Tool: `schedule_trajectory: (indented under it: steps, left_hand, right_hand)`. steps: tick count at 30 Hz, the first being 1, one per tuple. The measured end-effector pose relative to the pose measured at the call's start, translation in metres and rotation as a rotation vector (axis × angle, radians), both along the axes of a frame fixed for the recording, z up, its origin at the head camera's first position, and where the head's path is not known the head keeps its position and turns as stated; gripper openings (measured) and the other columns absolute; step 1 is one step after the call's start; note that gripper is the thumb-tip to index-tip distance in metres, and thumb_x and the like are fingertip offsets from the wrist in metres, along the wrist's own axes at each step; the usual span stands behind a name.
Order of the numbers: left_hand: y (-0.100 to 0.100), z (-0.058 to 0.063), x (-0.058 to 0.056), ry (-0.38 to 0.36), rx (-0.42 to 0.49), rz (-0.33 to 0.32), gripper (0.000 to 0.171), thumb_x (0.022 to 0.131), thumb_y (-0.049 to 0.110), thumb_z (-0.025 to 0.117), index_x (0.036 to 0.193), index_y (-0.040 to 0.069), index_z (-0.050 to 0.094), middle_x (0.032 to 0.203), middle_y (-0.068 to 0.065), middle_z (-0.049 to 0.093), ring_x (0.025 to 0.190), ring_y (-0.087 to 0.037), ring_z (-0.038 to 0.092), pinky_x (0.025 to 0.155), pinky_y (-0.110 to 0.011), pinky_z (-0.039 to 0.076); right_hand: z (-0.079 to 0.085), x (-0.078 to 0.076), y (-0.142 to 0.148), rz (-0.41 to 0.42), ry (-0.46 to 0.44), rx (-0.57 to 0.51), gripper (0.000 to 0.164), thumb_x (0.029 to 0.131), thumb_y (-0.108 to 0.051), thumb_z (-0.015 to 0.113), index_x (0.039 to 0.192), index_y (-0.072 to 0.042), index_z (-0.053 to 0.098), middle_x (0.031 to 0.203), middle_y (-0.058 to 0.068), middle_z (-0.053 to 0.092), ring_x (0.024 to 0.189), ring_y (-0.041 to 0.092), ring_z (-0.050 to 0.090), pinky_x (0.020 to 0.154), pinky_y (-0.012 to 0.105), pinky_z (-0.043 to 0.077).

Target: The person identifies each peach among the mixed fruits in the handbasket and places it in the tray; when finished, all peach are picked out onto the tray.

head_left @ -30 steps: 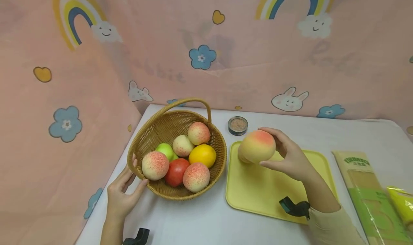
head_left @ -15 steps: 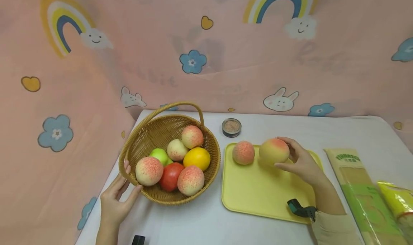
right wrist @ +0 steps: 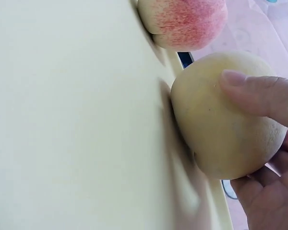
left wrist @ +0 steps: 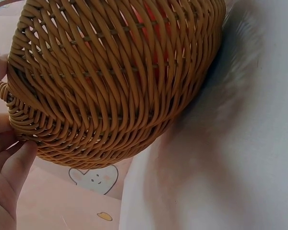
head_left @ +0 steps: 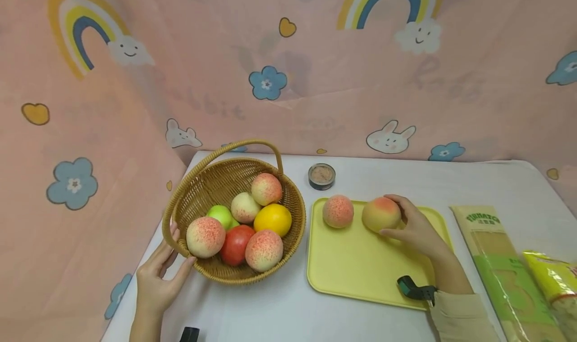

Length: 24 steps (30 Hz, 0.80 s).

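My left hand [head_left: 155,281] grips the left rim of a wicker basket [head_left: 198,182], thumb at the front and fingers behind, also seen in the left wrist view. Inside the basket lie several peaches [head_left: 264,251], a green fruit [head_left: 220,215], a yellow lemon-like fruit [head_left: 273,221] and a red tomato-like fruit [head_left: 236,246]. On the right, my right hand [head_left: 416,229] holds a yellow peach with a red blush [head_left: 378,215] at the back of a yellow tray [head_left: 360,267]. A rosy peach [head_left: 338,212] sits on the tray to its left, apart from it.
Behind the tray stands a small round tin [head_left: 321,176]. A green and tan noodle-like packet [head_left: 505,272] lies right of the tray, with a yellow bag [head_left: 552,279] beside it. A patterned pink cloth [head_left: 315,81] hangs behind the white table [head_left: 270,312].
My right hand has lowered the yellow peach onto the tray's back part and moved right, uncovering the rosy peach. The left hand keeps its grip on the basket. The head view has shifted.
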State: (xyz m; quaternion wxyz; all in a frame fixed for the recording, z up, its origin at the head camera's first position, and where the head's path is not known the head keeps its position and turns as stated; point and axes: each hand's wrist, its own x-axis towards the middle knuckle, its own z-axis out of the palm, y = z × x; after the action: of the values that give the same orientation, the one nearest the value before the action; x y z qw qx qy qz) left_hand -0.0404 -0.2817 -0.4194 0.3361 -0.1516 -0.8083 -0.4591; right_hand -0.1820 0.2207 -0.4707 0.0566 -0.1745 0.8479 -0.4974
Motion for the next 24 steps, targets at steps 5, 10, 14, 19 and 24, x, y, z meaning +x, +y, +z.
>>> schedule_trajectory:
  steps: [5, 10, 14, 19, 24]
  left_hand:
    - [0.004, 0.005, 0.001, 0.001, 0.001, 0.011, 0.061, 0.059, -0.025, 0.069, 0.118, -0.023, 0.051, 0.132, -0.034, 0.047, 0.128, -0.012, 0.049, 0.095, -0.02, 0.048]
    - [-0.003, -0.006, -0.002, -0.008, 0.005, 0.018, 0.063, 0.059, -0.024, 0.07, 0.119, -0.021, 0.052, 0.135, -0.029, 0.048, 0.128, -0.012, 0.049, 0.095, -0.02, 0.048]
    - [-0.004, -0.007, -0.002, -0.016, 0.002, 0.023, 0.063, 0.059, -0.024, 0.071, 0.12, -0.02, 0.052, 0.135, -0.029, 0.048, 0.128, -0.011, 0.049, 0.095, -0.018, 0.048]
    - [-0.004, -0.008, -0.002, 0.001, 0.016, 0.007, 0.062, 0.061, -0.023, 0.071, 0.119, -0.022, 0.051, 0.137, -0.023, 0.049, 0.128, -0.012, 0.049, 0.094, -0.021, 0.048]
    - [-0.003, -0.009, -0.002, -0.001, 0.027, 0.002, 0.062, 0.06, -0.024, 0.07, 0.119, -0.021, 0.051, 0.137, -0.022, 0.049, 0.128, -0.012, 0.05, 0.094, -0.021, 0.048]
  right_hand:
    - [0.002, -0.001, 0.002, 0.004, -0.062, 0.032, 0.086, 0.078, -0.016, 0.077, 0.145, -0.002, 0.025, 0.144, 0.024, 0.035, 0.132, 0.038, 0.035, 0.099, -0.005, 0.028]
    - [0.006, -0.001, 0.002, 0.005, -0.139, 0.049, 0.093, 0.078, -0.016, 0.077, 0.148, 0.0, 0.017, 0.149, 0.028, 0.026, 0.137, 0.049, 0.024, 0.117, 0.056, 0.025]
    - [0.007, -0.001, 0.002, 0.003, -0.149, 0.063, 0.098, 0.078, -0.018, 0.078, 0.149, 0.0, 0.014, 0.15, 0.03, 0.023, 0.137, 0.051, 0.022, 0.11, 0.069, 0.02]
    - [0.012, 0.001, 0.001, -0.017, -0.13, 0.081, 0.101, 0.078, -0.023, 0.077, 0.151, -0.005, 0.01, 0.154, 0.029, 0.015, 0.139, 0.05, 0.016, 0.112, 0.067, 0.018]
    - [0.017, 0.005, 0.0, -0.022, -0.04, 0.052, 0.096, 0.081, -0.02, 0.075, 0.152, -0.006, 0.013, 0.156, 0.025, 0.014, 0.141, 0.048, 0.013, 0.12, 0.016, 0.017]
